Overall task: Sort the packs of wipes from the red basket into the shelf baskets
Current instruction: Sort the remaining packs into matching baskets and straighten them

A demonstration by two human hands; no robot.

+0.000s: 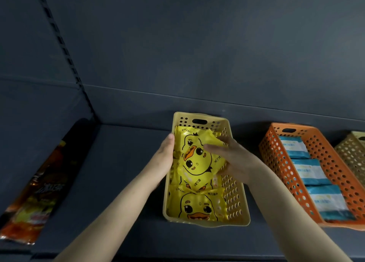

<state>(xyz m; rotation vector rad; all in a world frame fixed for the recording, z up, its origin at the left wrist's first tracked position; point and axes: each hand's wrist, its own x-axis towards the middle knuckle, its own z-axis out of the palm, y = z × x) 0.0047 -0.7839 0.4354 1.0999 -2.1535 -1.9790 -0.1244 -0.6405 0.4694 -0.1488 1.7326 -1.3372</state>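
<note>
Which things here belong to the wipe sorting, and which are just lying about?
Job: yellow basket; duck pack in the right hand; left hand at the basket's rim; orange basket holding blue packs; tan basket at the edge.
Lying about: snack bag, far left.

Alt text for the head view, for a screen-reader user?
The right hand holds a yellow duck-print pack, tilted, over more duck packs in a yellow basket on a dark shelf; the left hand rests open against the basket's left wall. Right of it, an orange basket holds blue-and-white packs.
</note>
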